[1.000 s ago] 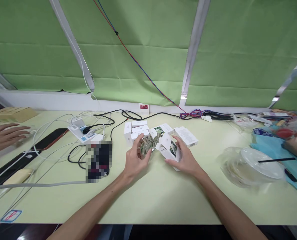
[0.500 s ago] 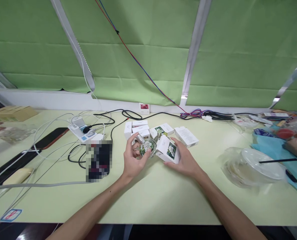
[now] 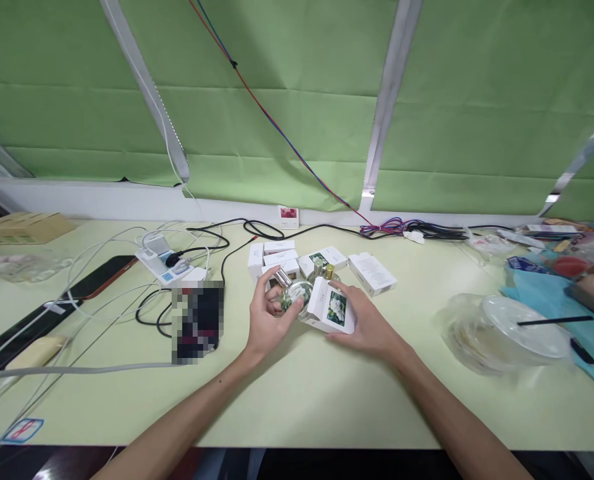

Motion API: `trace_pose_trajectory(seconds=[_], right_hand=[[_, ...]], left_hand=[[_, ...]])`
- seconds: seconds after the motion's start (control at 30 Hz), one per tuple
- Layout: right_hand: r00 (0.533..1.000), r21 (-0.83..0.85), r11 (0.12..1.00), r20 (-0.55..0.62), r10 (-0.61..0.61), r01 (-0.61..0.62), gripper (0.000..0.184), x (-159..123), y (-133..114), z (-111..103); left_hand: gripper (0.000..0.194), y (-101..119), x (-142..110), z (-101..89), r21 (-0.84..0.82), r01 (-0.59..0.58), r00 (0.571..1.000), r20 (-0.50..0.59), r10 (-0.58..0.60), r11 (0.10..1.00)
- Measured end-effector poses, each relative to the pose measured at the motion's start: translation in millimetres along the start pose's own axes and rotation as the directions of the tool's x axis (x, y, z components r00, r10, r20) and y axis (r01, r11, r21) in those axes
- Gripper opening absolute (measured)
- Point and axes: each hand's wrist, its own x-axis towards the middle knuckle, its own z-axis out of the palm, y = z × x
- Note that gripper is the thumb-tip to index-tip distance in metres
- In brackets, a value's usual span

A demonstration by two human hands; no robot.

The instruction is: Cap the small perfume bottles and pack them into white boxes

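Note:
My left hand (image 3: 271, 319) is closed round a clear glass perfume bottle (image 3: 293, 295) with a silver cap, tilted toward the upper left. A white perfume box (image 3: 333, 308) printed with a white flower is gripped in my right hand (image 3: 369, 320). The bottle's base meets the box's left end, where a flap stands up; how far the bottle reaches inside is hidden. Just behind them show the green cap (image 3: 318, 267) and gold cap (image 3: 329, 271) of two other bottles. Several small white boxes (image 3: 280, 260) lie beyond my left hand.
Farther back lie a flowered white box (image 3: 325, 260) and another white box (image 3: 373, 273). Cables and a power strip (image 3: 164, 261) spread across the left, near a phone (image 3: 104, 277). A lidded cup in a plastic bag (image 3: 507, 333) stands at right. Tan cartons (image 3: 24, 228) sit far left.
The box in my right hand has turned and shifted slightly left, closer against the bottle. More of the gold cap behind shows. Another person's hand at the far left has left the view.

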Motion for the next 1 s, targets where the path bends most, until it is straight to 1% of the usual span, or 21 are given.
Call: trace_pose_trajectory(seconds=[0.2, 0.4, 0.57, 0.7, 0.9, 1.0], right_hand=[[0.999, 0.002, 1.0, 0.037, -0.002, 0.002, 0.097, -0.8, -3.6, -0.3], [0.998, 0.025, 1.0, 0.064, -0.006, 0.005, 0.098, -0.8, -5.9, -0.3], [0.996, 0.033, 0.999, 0.087, -0.034, 0.032, 0.098, -2.0, -6.3, -1.3], [0.993, 0.016, 0.999, 0.105, -0.052, 0.051, 0.097, -2.7, -5.7, -1.3], [0.987, 0.006, 0.995, 0.12, -0.104, 0.104, 0.098, -2.3, -7.7, -2.2], [0.987, -0.007, 0.995, 0.13, -0.098, 0.1, 0.1, -2.3, -9.5, -2.8]], left_hand=[[0.073, -2.4, 0.3, -0.2, -0.01, 0.048, 0.998, 0.046, -0.047, 0.999], [0.071, -4.4, 0.0, 0.9, -0.016, 0.055, 0.994, 0.099, -0.053, 0.998], [0.071, -7.1, -0.8, 0.7, -0.011, 0.071, 0.993, 0.093, -0.069, 0.997], [0.072, -4.6, -1.6, 2.3, -0.009, 0.102, 0.992, 0.078, -0.101, 0.995], [0.072, -3.4, -1.1, 3.2, -0.033, 0.134, 0.988, 0.084, -0.13, 0.99], [0.072, -6.2, -1.2, 2.3, -0.042, 0.13, 0.987, 0.101, -0.125, 0.991]])
